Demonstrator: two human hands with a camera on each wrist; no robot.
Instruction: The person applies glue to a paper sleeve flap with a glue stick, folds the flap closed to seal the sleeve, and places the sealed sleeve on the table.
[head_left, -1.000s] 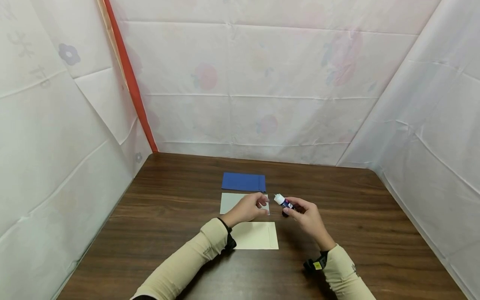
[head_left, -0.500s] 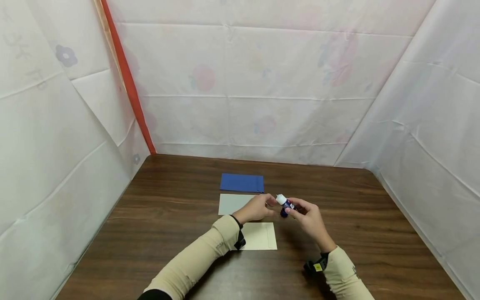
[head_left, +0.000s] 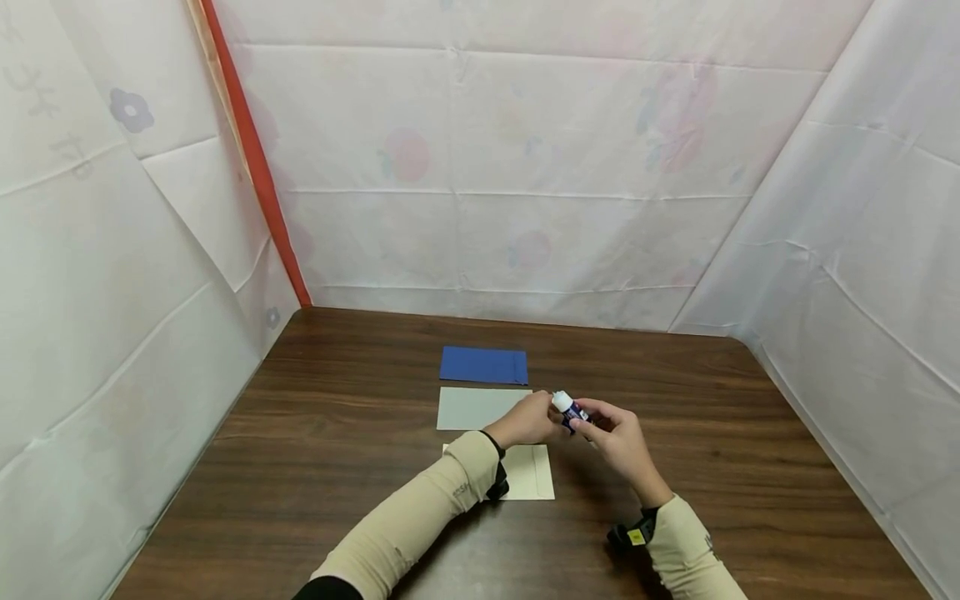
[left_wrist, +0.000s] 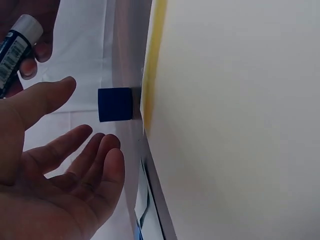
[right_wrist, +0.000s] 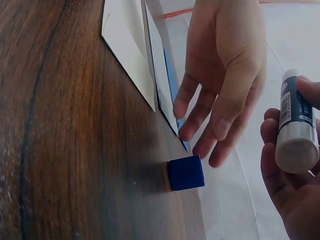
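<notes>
My right hand (head_left: pixel 618 437) grips a glue stick (head_left: pixel 575 411) with a white end and a dark blue label, tilted above the table. Below it, a dark blue cap (right_wrist: pixel 186 173) stands on the tabletop; the hands mostly hide it in the head view. My left hand (head_left: pixel 528 418) reaches in close to that cap, its thumb and fingers apart and holding nothing, as the left wrist view shows around the cap (left_wrist: pixel 115 104). A grey envelope (head_left: pixel 472 408) lies flat beside the left hand. The left forearm partly covers a cream envelope (head_left: pixel 532 479).
A blue envelope (head_left: pixel 483 365) lies farthest back, in line with the other two. The dark wooden table (head_left: pixel 337 417) is enclosed by white printed sheeting (head_left: pixel 487 233) at the back and both sides. An orange-red strip (head_left: pixel 258 167) runs down the back left corner.
My left hand has moved right, off the grey envelope, to the cap under the glue stick. The right hand keeps its hold on the glue stick and has barely moved.
</notes>
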